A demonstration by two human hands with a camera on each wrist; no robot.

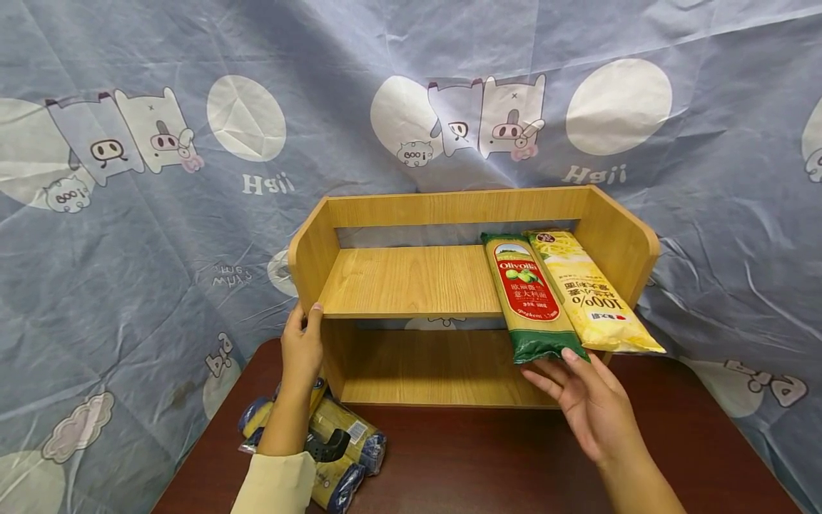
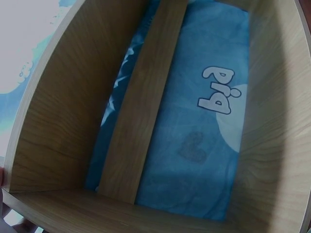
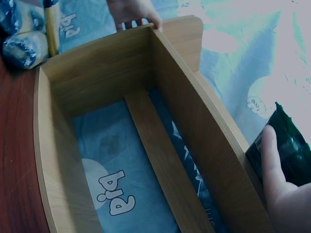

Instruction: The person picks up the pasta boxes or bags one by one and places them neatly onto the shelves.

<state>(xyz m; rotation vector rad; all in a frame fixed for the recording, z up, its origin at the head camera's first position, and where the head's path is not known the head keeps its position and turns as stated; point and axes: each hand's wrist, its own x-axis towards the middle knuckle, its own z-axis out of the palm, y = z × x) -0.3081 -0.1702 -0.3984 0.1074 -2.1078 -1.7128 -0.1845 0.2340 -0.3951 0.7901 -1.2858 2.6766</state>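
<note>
A small two-tier wooden shelf (image 1: 411, 285) stands on the table. My left hand (image 1: 302, 346) grips its left side at the upper board's height, thumb at the front edge and fingers around the outside. On the right part of the upper board lies an Olivoilà spaghetti packet (image 1: 529, 296) with green ends, its near end jutting past the board's front edge. My right hand (image 1: 594, 403) pinches that near end, thumb on top and fingers underneath; the right wrist view shows the thumb on the green wrapper (image 3: 291, 155). A yellow pasta packet (image 1: 587, 293) lies alongside, against the right side panel.
Several more pasta packets (image 1: 349, 435) with blue ends lie heaped on the dark red table (image 1: 449, 457), left of the shelf and partly behind my left forearm. A printed blue-grey cloth (image 1: 359, 43) hangs behind the shelf and along both sides.
</note>
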